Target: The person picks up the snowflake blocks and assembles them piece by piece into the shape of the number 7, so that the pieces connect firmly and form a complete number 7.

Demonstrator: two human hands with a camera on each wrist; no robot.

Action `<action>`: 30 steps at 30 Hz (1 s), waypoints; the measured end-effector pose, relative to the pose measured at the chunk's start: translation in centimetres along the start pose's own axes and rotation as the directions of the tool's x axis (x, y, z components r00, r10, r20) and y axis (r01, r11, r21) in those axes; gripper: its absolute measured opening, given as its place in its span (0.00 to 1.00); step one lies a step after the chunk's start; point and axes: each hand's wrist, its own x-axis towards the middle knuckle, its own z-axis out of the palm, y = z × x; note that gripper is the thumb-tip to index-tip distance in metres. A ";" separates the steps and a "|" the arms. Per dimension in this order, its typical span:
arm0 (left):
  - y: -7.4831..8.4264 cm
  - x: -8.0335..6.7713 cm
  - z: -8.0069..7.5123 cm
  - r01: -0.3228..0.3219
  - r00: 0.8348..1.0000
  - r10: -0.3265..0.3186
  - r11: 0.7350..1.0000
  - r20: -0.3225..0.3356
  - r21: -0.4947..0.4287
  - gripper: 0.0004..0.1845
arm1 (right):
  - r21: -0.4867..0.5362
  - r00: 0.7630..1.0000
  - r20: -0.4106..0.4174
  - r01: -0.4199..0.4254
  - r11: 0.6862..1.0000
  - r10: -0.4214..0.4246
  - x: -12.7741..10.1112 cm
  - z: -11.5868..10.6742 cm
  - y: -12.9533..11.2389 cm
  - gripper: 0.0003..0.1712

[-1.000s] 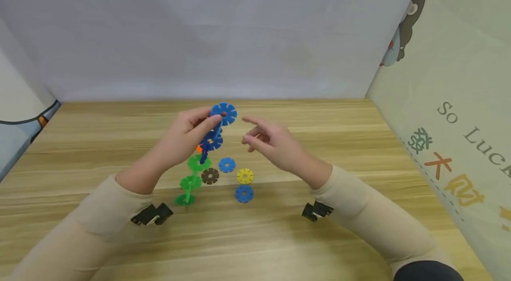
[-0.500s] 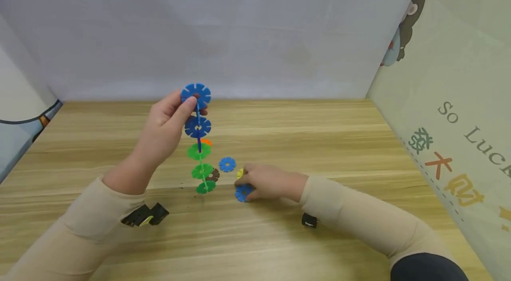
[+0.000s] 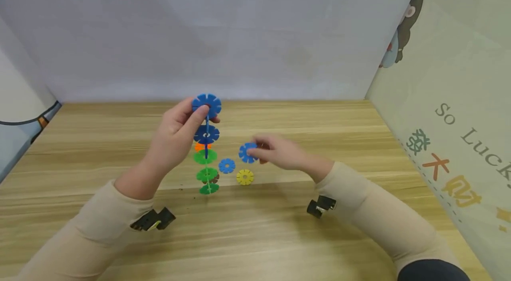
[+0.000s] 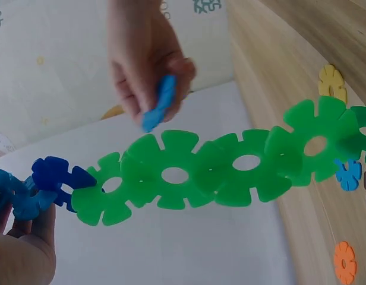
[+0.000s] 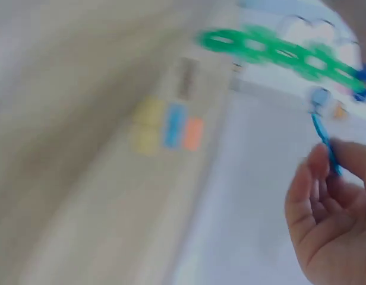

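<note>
Left hand point(image 3: 177, 132) raised above the counter point(image 3: 279, 232), fingers point(image 3: 195, 118) pinched on the top blue disc point(image 3: 206, 103) of a chain of discs point(image 3: 206, 146). The chain hangs straight down from that pinch: two blue discs on top, then three green ones, slotted edge to edge at right angles. Lowest green disc sits at or just above the counter; cannot tell if it touches. In the left wrist view the chain point(image 4: 230, 169) runs across the frame, green links in the middle, dark blue and light blue links nearest the left hand point(image 4: 22, 249) at the lower left corner.

Right hand point(image 3: 279, 152) held just right of the chain, level with its second and third discs, fingers closed on a single loose blue disc point(image 3: 247, 153). The disc is clear of the counter and apart from the chain. Left wrist view shows the same disc point(image 4: 159, 102) pinched edge-on between thumb and fingers of the right hand point(image 4: 144, 53), above the green links. Right wrist view is badly blurred; the blue disc point(image 5: 325, 145) shows as a thin edge at the fingertips of the right hand point(image 5: 331, 219), with the green chain point(image 5: 278, 53) beyond.

Lying flat on the counter below the right fingers: a small blue disc point(image 3: 226, 165) and a yellow disc point(image 3: 245, 177). An orange disc point(image 3: 201, 147) and a brown disc point(image 3: 214, 178) lie partly hidden behind the hanging chain.

Both sleeves are beige.
</note>
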 end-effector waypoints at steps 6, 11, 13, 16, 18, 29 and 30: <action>0.1 -0.2 1.2 -0.016 0.999 0.016 1.000 0.033 -0.023 0.12 | 0.278 0.978 -0.207 0.032 0.960 0.028 -0.5 -3.2 -3.3 0.11; 0.0 -0.3 2.3 -0.069 0.996 0.068 0.998 0.051 0.009 0.11 | 0.385 0.945 -0.324 0.090 0.919 0.044 -0.9 -3.5 -4.8 0.16; 0.1 -0.4 2.7 -0.093 0.994 0.092 0.995 0.053 0.022 0.11 | 0.425 0.938 -0.342 0.110 0.899 0.047 -1.0 -3.5 -5.1 0.17; 0.2 -0.4 3.2 -0.140 0.990 0.139 0.989 0.036 0.046 0.09 | 0.501 0.932 -0.360 0.151 0.852 0.047 -1.2 -3.3 -5.6 0.16; 0.3 -0.4 3.5 -0.168 0.986 0.168 0.984 0.017 0.052 0.08 | 0.572 0.930 -0.365 0.179 0.801 0.053 -1.4 -3.1 -6.0 0.15; 0.1 -0.5 4.1 -0.299 0.951 0.304 0.950 -0.053 0.093 0.06 | 0.714 0.936 -0.348 0.225 0.663 0.057 -1.5 -2.2 -6.9 0.09; 0.0 -0.5 4.1 -0.308 0.948 0.314 0.946 -0.051 0.096 0.07 | 0.711 0.936 -0.348 0.228 0.665 0.051 -1.5 -2.2 -6.9 0.10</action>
